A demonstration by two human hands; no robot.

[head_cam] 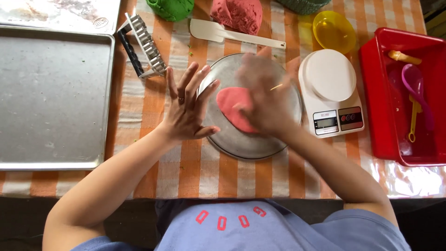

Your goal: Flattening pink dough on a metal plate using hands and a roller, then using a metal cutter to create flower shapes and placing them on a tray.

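On the orange-and-white checked cloth (186, 172) sits a round metal pan (246, 142), and a flat pink piece of dough (230, 109) lies on it, a little left of the pan's middle. The right hand (265, 100) is blurred and lies flat over the dough's right half, palm down; it presses rather than grasps, though the blur hides how the fingers lie. The left hand (186, 109) is open with fingers spread wide, holding nothing, its fingertips resting on the pan's left rim.

The pan's right edge stands just beside a white kitchen scale (331, 90), almost touching it. Beyond the scale a red plastic bin (371, 93) runs along the table's right side, with a purple spoon (413, 83) and yellow tools inside. Above the pan lies a cream spatula (232, 35), near the rim, with a lump of pink dough (239, 14) and a lump of green dough (171, 8) at the far edge and a yellow bowl (333, 31) by the scale. A metal ridged roller (144, 46) lies just past the left fingertips. A large baking sheet (51, 97) fills the left side, well apart from the pan. Bare cloth shows between the pan and the table's near edge.
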